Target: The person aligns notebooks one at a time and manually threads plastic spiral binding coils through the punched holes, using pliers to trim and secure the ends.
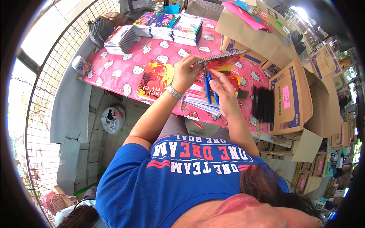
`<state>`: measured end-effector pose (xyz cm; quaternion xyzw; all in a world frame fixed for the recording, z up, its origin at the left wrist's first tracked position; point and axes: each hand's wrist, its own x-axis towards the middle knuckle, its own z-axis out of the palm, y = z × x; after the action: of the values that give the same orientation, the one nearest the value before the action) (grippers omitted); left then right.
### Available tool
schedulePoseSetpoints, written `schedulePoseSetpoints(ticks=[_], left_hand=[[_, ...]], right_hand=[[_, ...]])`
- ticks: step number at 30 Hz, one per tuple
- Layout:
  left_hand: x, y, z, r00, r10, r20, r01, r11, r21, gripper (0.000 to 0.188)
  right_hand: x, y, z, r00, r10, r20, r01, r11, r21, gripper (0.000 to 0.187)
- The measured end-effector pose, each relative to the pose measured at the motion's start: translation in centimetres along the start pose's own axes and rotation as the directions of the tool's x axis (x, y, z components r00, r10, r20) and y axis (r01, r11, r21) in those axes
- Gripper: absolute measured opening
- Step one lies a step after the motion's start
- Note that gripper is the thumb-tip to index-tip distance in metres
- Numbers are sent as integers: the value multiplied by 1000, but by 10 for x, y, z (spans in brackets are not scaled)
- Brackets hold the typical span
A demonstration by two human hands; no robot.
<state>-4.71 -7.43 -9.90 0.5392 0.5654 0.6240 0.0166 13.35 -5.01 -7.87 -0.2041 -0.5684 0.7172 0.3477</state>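
My left hand [185,72], with a metal-band watch [173,91] at its wrist, pinches the near end of a spiral notebook [225,60]. The notebook is raised above the table, its coil edge uppermost. Closed around blue-handled pliers [207,86], my right hand [223,90] keeps their jaws at that same end of the coil. Whether the jaws grip the wire is too small to tell. Below the hands lies a pile of loose notebook sheets and covers [201,102]. A yellow and red printed cover [155,79] rests flat to the left.
Stacked notebooks [163,32] stand at the table's far side on a pink patterned cloth [114,72]. A bundle of black coils [263,103] sits right, against an open cardboard box [291,97]. A cup [80,64] is at the left edge; a plastic bag [113,118] lies below.
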Motion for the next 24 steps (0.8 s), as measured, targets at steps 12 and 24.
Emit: schedulePoseSetpoints(ticks=[12,24], left_hand=[[59,-63,-76,944,-149,293,-138,630,765,17],[-69,-193,-116,574,-805,149,306,380,873,67]], right_hand=[[-53,146,-197,849,-183,-496,-361,485,-796,47],[13,69,-142,870,85,-485,-300,872,-386,38]])
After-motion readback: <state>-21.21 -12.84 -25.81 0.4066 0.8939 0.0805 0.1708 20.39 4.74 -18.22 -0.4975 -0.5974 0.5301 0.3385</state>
